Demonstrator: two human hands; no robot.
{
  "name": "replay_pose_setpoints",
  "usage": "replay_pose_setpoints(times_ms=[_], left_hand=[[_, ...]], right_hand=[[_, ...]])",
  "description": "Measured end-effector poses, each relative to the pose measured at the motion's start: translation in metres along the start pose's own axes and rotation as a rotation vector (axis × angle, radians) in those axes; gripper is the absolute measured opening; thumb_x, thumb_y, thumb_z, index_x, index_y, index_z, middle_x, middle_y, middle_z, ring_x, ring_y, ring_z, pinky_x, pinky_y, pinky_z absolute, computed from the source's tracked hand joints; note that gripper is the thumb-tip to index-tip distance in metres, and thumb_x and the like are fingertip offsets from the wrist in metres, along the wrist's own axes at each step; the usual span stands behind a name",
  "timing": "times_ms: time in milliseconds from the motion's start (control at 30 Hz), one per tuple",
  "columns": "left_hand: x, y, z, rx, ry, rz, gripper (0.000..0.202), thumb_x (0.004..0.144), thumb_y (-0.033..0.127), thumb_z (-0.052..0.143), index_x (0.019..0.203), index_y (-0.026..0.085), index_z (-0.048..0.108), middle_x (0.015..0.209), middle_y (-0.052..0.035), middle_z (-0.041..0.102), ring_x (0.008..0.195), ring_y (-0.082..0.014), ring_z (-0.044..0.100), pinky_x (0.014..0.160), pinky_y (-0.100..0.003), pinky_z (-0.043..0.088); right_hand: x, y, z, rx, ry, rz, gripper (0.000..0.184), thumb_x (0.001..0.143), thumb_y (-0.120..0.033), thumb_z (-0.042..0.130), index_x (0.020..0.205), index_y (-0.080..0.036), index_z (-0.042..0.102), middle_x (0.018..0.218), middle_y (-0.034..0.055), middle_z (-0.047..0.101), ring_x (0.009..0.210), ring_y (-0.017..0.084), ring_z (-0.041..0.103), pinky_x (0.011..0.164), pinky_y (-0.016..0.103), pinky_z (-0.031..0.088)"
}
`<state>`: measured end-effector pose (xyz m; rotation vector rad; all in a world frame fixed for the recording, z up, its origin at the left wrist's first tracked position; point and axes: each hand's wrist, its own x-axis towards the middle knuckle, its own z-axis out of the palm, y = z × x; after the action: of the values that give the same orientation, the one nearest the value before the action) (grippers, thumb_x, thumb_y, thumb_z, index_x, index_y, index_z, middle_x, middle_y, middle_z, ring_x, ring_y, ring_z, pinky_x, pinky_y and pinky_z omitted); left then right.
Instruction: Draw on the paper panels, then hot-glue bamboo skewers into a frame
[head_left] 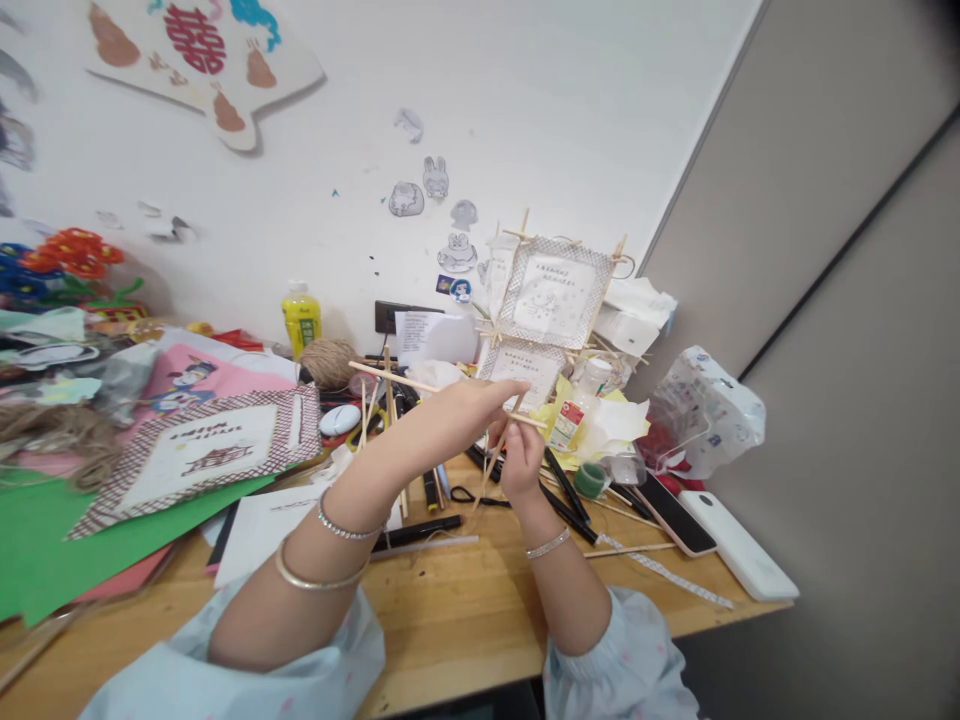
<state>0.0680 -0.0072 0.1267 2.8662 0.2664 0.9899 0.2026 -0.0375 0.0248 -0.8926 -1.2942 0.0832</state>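
My left hand (491,402) reaches across from the left above the desk, its fingers bent round thin wooden sticks. Just below it, my right hand (523,460) pinches the place where the sticks cross. One wooden stick (394,376) runs out to the left behind my left wrist. A second stick (487,470) slants down towards the desk between my hands. More upright sticks (389,410) stand to the left, partly hidden by my left arm. How the sticks are joined is hidden by my fingers.
Behind my hands stands a stick-framed paper lantern (556,295). A glue bottle (568,425), black markers (570,495), a phone (679,515) and a white power bank (739,545) lie right. Twine (328,362), a yellow bottle (301,318) and a patterned paper panel (210,450) are left.
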Motion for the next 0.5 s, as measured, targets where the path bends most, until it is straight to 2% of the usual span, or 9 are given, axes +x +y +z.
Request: replay_pose_setpoints(times_ms=[500], left_hand=[[0.0008,0.0004,-0.0021,0.037,-0.014,-0.023,0.035,0.088,0.017,0.044,0.123,0.018,0.049,0.081,-0.0050,0.064,0.072,-0.0151,0.059,0.065,-0.025,0.044]], right_hand=[[0.0028,-0.0047,-0.0018,-0.049,-0.004,-0.032,0.041,0.091,-0.036,0.037,0.056,-0.020,0.048,0.053,-0.0013,0.049,0.052,0.013,0.048,0.055,0.027,0.038]])
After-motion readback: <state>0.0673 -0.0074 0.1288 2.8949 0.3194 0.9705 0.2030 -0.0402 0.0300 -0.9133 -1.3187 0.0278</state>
